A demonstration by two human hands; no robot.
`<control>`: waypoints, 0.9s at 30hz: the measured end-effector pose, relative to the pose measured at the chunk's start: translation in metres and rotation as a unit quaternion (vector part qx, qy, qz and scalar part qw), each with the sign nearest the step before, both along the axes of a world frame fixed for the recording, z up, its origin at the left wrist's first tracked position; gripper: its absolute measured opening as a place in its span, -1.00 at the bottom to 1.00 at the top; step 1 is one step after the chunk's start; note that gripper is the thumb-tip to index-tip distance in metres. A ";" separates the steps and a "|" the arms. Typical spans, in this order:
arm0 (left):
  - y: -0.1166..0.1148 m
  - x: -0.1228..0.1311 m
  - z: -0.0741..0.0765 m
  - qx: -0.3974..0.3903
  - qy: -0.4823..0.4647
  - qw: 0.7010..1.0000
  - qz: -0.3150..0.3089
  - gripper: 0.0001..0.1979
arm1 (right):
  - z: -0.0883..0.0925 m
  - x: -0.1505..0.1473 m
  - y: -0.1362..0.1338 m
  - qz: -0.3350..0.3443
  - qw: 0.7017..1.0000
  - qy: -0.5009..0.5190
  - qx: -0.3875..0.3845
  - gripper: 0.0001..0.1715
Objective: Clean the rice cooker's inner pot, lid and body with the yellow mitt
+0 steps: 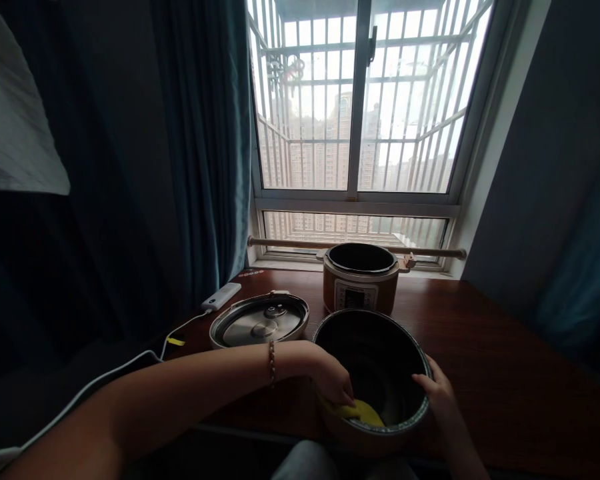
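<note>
A dark inner pot (380,363) with a speckled rim tilts toward me at the front edge of the table. My right hand (436,387) grips its right rim, thumb on the inside and fingers around the outer wall. Reaching in over the left rim, my left hand (334,383) is closed on a yellow cloth (365,413), which lies against the near inner wall. Part of the cloth is hidden under the fingers. Behind the pot stands a brown pressure cooker body (330,287) with a control panel. Its lid (263,327) lies upside down to the left, steel inside facing up.
On the wooden table (460,327), a white power strip (221,297) sits at the back left, its white cable (105,370) running off the left edge. A wooden rail (290,245) crosses the barred window (353,100). Blue curtains (205,133) hang at the left. My knees show below the pot.
</note>
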State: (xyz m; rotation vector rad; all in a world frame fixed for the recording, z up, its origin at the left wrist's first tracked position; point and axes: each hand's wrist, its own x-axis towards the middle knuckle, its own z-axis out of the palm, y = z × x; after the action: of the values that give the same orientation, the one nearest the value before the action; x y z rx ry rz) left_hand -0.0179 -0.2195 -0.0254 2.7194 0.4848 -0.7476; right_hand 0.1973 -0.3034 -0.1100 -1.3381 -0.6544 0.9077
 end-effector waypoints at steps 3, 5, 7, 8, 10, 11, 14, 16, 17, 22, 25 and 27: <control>0.019 -0.015 -0.003 0.146 -0.038 0.988 0.031 -0.87 | 0.001 0.000 0.000 0.004 1.000 -0.002 -0.005 -0.40; 0.035 -0.019 -0.005 0.221 -0.079 0.972 0.031 -0.94 | 0.001 0.001 0.000 0.001 1.000 -0.003 -0.005 -0.40; 0.049 -0.019 -0.007 0.256 -0.118 0.959 0.012 -0.90 | -0.001 0.002 0.001 -0.007 1.000 -0.005 -0.004 -0.42; 0.056 -0.017 -0.008 0.264 -0.137 0.955 0.000 -0.88 | -0.002 0.003 0.002 -0.010 1.000 -0.008 -0.001 -0.42; 0.068 -0.012 -0.010 0.268 -0.172 0.948 -0.024 -0.84 | -0.004 0.004 0.002 -0.011 1.000 -0.012 0.004 -0.44; 0.073 -0.008 -0.010 0.266 -0.189 0.945 -0.032 -0.83 | -0.005 0.004 0.002 -0.010 1.000 -0.011 0.004 -0.44; 0.085 -0.001 -0.013 0.252 -0.233 0.938 -0.041 -0.82 | -0.003 0.003 0.002 -0.004 1.000 -0.005 0.000 -0.42; 0.091 0.001 -0.015 0.242 -0.254 0.936 -0.029 -0.81 | -0.001 0.001 0.001 -0.006 1.000 -0.008 0.001 -0.42; 0.092 0.001 -0.016 0.237 -0.262 0.935 -0.016 -0.79 | 0.001 -0.001 0.000 -0.011 1.000 -0.009 0.001 -0.42; 0.091 -0.005 -0.024 0.205 -0.293 0.928 0.108 -0.62 | 0.009 -0.009 -0.001 -0.037 0.999 0.006 -0.023 -0.40; 0.085 -0.013 -0.027 0.173 -0.306 0.916 0.194 -0.54 | 0.011 -0.011 -0.002 -0.033 0.999 0.020 -0.035 -0.35; 0.079 -0.019 -0.027 0.151 -0.316 0.905 0.240 -0.51 | 0.012 -0.012 -0.003 -0.026 0.999 0.027 -0.030 -0.34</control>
State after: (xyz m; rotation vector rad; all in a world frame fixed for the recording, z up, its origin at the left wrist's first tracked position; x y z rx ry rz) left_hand -0.0374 -0.1405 -0.0523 2.7038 1.1031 0.3595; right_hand 0.1853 -0.3063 -0.0977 -1.3737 -0.5518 0.9240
